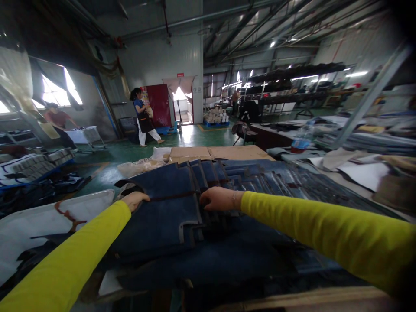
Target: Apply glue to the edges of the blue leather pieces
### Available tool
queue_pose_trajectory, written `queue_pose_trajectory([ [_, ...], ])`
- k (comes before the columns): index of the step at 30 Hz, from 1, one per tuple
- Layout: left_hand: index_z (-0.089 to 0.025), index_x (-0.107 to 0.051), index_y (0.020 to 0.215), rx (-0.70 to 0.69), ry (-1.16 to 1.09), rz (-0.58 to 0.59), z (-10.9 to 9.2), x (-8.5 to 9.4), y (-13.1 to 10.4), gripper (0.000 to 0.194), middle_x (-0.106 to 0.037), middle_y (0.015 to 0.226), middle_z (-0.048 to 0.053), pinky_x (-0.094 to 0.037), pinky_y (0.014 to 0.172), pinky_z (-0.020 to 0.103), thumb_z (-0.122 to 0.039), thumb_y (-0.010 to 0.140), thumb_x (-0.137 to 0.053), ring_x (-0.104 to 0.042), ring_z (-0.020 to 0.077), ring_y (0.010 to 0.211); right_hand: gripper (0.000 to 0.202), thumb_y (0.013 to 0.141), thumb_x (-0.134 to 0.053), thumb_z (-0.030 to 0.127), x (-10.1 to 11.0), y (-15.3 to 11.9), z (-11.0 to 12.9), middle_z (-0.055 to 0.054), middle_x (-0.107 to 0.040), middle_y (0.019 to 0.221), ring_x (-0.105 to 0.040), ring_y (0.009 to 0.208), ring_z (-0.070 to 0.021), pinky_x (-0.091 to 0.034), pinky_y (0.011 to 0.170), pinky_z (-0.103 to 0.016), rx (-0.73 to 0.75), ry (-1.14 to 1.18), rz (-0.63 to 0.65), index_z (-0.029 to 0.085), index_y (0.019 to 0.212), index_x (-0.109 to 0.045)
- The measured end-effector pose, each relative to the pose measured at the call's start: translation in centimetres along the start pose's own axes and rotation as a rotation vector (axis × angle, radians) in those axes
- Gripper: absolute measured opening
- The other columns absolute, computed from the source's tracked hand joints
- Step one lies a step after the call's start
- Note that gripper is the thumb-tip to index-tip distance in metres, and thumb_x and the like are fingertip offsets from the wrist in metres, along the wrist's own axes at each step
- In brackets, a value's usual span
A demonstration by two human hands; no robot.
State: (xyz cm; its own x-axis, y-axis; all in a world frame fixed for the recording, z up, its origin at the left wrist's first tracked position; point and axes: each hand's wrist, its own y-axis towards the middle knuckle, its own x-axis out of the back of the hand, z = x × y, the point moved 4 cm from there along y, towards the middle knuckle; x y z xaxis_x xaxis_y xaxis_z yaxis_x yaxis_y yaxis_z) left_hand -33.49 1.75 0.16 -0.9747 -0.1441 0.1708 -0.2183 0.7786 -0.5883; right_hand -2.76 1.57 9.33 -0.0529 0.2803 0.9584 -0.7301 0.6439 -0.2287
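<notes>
1. I see dark blue panels (169, 216), a dark brown stripe (172, 196) across them;
2. the sleeves (292, 216) are plain bright yellow;
3. the cardboard (237, 152) is tan;
4. the floor (212, 136) is green; the door (158, 106), deep red.

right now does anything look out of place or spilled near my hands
No spill shows. The untidy spot is the white tray, beyond your left hand: a reddish-brown strip lies crooked on it near jumbled dark scraps, unlike the overlapped blue pieces.
</notes>
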Motion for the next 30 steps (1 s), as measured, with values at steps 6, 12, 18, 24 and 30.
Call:
queue_pose_trajectory([
  [6, -0.015, -0.056, 0.070, 0.026, -0.028, -0.043, 0.7, -0.4, -0.5, 0.011, -0.060, 0.049, 0.004, -0.053, 0.058, 0.034, -0.005, 0.065, -0.052, -0.061, 0.0214, 0.050, 0.034, 0.076, -0.055, 0.026, -0.4, -0.3, 0.6, -0.006, -0.069, 0.099, -0.063, 0.091, -0.0207, -0.045, 0.075, -0.024, 0.003, -0.111, 0.032, 0.020, 0.108, -0.065],
  [12, -0.016, -0.052, 0.075, -0.004, 0.064, -0.071, 2.3, -1.1, -0.9, 0.013, -0.061, 0.053, 0.005, -0.053, 0.064, 0.034, -0.006, 0.069, -0.046, -0.062, 0.0197, 0.053, 0.032, 0.080, -0.052, 0.026, -0.4, -0.3, 1.1, -0.007, -0.069, 0.101, -0.063, 0.095, -0.0214, -0.045, 0.077, -0.025, 0.038, -0.189, 0.058, 0.022, 0.108, -0.066],
  [18, -0.017, -0.052, 0.077, -0.168, 0.380, -0.189, 0.3, 0.2, -1.6, 0.022, -0.065, 0.078, 0.009, -0.048, 0.077, 0.039, -0.009, 0.059, -0.061, -0.062, 0.0307, 0.090, 0.033, 0.080, -0.051, 0.025, -0.2, -0.6, 1.4, -0.008, -0.068, 0.101, -0.063, 0.094, -0.0224, -0.045, 0.078, -0.027, 0.027, -0.205, 0.064, 0.019, 0.109, -0.066],
  [24, -0.019, -0.059, 0.099, -0.586, 0.736, -0.132, -4.3, -4.8, -5.3, 0.039, -0.057, 0.114, 0.012, -0.028, 0.102, 0.035, -0.024, 0.062, -0.068, -0.043, 0.0308, 0.119, 0.033, 0.083, -0.048, 0.021, 0.0, -0.9, 1.4, -0.009, -0.067, 0.106, -0.061, 0.098, -0.0213, -0.043, 0.083, -0.025, 0.050, -0.135, 0.104, 0.015, 0.111, -0.065],
  [30, -0.019, -0.057, 0.117, -0.834, 1.070, -0.134, 0.3, -13.5, -9.0, 0.040, -0.054, 0.115, 0.015, -0.037, 0.093, 0.043, -0.038, 0.085, -0.042, -0.049, 0.0306, 0.107, 0.036, 0.084, -0.048, 0.024, 4.3, -7.1, -2.3, -0.007, -0.066, 0.109, -0.061, 0.095, -0.0186, -0.045, 0.085, -0.026, 0.040, 0.075, -0.124, 0.015, 0.117, -0.060],
])
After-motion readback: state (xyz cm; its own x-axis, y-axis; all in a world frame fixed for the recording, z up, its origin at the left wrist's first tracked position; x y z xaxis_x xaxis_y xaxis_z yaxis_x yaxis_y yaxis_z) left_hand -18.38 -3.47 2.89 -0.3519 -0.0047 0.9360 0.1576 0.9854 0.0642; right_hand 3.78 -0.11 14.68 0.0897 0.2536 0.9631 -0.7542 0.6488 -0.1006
